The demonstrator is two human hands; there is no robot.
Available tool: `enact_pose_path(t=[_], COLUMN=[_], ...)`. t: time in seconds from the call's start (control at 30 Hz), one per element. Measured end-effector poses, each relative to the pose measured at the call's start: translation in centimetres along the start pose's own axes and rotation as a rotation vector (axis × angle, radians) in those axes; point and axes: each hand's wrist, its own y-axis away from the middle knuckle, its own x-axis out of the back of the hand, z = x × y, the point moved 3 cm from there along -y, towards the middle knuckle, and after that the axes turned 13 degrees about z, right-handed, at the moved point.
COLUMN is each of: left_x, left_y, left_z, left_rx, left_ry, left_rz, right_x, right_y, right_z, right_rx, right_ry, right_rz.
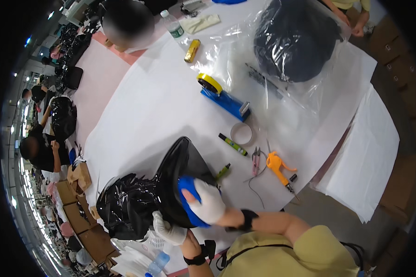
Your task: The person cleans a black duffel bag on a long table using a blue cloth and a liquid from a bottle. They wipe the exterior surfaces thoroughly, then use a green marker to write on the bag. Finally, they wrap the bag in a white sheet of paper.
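A glossy black object (133, 203) with a smooth curved shell and a wrinkled, shiny part lies at the near left of the table. What it is I cannot make out. My right hand (209, 203), in a white glove with a bare fingertip showing, holds a blue cloth (186, 184) against the shell's right side. Below it, my left hand (168, 230), also gloved in white, has its fingers curled on the object's near edge. Both wrists wear black bands. Just right of the shell lie a small green tube (223, 171) and a green marker (233, 144).
Farther right are pink-handled snips (256, 161), an orange air gun (278, 168), a tape roll (241, 134) and a blue tape dispenser (224, 102). A dark bundle in clear plastic (296, 41) fills the far right. A water bottle (172, 24) stands far off. Other people work nearby.
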Motion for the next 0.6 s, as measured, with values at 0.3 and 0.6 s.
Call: enact_pose_path(t=[0.3, 0.6], left_x=[-1.1, -4.5], left_y=[-0.5, -0.6], left_z=[0.4, 1.3], left_rx=[0.029, 0.152], left_ry=[0.078, -0.042], left_rz=[-0.073, -0.092], right_x=[-0.8, -0.2], right_y=[-0.3, 0.4], right_z=[11.7, 4.1], right_rx=[-0.463, -0.013], right_ry=[0.468, 0.142], right_rz=[-0.187, 0.048])
